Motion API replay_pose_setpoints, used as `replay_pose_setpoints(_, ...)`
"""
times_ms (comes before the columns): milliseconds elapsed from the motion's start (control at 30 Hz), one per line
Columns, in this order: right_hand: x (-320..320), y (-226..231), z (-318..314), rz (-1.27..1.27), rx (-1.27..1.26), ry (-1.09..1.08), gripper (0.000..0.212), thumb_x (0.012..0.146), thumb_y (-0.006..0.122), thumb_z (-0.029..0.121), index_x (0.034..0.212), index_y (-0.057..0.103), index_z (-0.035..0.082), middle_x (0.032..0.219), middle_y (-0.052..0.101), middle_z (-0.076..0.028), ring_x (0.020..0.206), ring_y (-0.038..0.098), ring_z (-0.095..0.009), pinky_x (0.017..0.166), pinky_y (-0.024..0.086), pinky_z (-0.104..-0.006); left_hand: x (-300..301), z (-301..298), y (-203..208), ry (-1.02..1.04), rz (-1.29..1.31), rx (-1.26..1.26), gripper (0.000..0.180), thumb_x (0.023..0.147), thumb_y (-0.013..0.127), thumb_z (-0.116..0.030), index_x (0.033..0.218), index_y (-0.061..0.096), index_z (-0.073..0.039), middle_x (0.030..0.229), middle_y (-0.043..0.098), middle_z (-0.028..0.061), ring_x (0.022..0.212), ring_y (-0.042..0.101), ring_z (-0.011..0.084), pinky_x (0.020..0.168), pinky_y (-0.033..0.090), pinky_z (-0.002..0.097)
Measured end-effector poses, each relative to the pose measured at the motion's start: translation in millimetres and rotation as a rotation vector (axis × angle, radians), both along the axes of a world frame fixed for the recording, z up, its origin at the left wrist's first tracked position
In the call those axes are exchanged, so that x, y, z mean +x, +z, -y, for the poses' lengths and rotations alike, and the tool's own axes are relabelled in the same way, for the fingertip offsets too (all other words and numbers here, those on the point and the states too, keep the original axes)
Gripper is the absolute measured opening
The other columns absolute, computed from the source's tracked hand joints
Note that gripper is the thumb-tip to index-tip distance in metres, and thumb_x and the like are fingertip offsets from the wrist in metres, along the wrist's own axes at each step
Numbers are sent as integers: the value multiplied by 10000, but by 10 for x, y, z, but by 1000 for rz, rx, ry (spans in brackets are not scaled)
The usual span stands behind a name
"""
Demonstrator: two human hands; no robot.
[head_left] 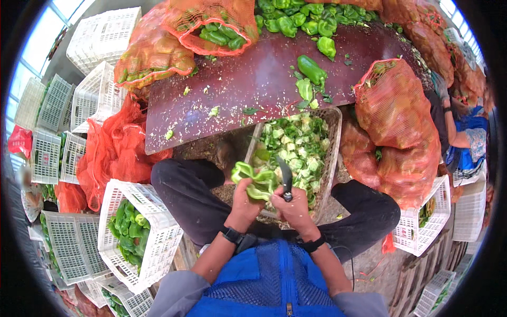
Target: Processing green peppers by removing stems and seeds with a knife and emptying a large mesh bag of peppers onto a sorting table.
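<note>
left hand (244,205) grips a cut green bell pepper (257,186); right hand (293,207) grips a curved knife (285,173), both near the crate's (332,153) near edge.

Before the person (248,277) sitting here lies a flat dark red board (227,100), green peppers (285,25) along its far side; a pale rectangular plastic crate (334,142) of green pepper scraps (298,137) stands between the legs (182,185); to the left, a white latticed plastic crate (168,227) holds whole green peppers (128,232), crumpled red mesh netting (116,153) ahead of it; to the right, a bulging orange mesh sack (398,113).
</note>
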State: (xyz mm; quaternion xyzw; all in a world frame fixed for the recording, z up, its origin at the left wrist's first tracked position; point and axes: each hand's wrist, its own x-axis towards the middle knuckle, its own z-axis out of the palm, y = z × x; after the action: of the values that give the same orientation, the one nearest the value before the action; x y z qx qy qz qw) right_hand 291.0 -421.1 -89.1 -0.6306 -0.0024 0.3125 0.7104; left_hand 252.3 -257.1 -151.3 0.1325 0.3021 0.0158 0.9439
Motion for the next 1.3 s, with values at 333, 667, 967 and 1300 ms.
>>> replay_pose_setpoints(333, 1182, -260, 466, 643, -650, -302, 299, 898, 777, 254, 1031, 708, -5, 755, 696, -115, 701, 695, -230, 659, 534, -404, 341, -136, 71, -192, -113, 1489, 369, 919, 647, -105, 1261, 653, 36, 1053, 715, 50, 908, 647, 120, 799, 534, 292)
replay_pose_setpoints(667, 3163, -166, -239, 957, -916, -186, 396, 857, 822, 303, 1069, 702, -8, 972, 729, -244, 944, 709, -438, 839, 554, -515, 285, -129, 121, -175, -184, 851, 269, 951, 607, -82, 1191, 671, 23, 1066, 698, 25, 932, 634, 116, 817, 527, 290)
replay_pose_setpoints(967, 3483, -311, -354, 934, -1057, 127, 400, 808, 849, 279, 990, 664, -26, 955, 719, -278, 961, 688, -495, 836, 554, -558, 182, -125, -108, -177, -225, 688, 280, 944, 649, -84, 1203, 674, 21, 1071, 720, 44, 912, 673, 135, 806, 552, 308)
replay_pose_setpoints(1300, 3425, -273, -539, 997, -1061, 58, 472, 844, 843, 329, 1052, 656, -52, 1001, 719, -273, 969, 698, -463, 832, 570, -525, 149, -65, -111, -300, -236, 762, 368, 935, 645, -98, 1285, 629, 15, 1155, 709, 75, 1003, 684, 172, 884, 558, 340)
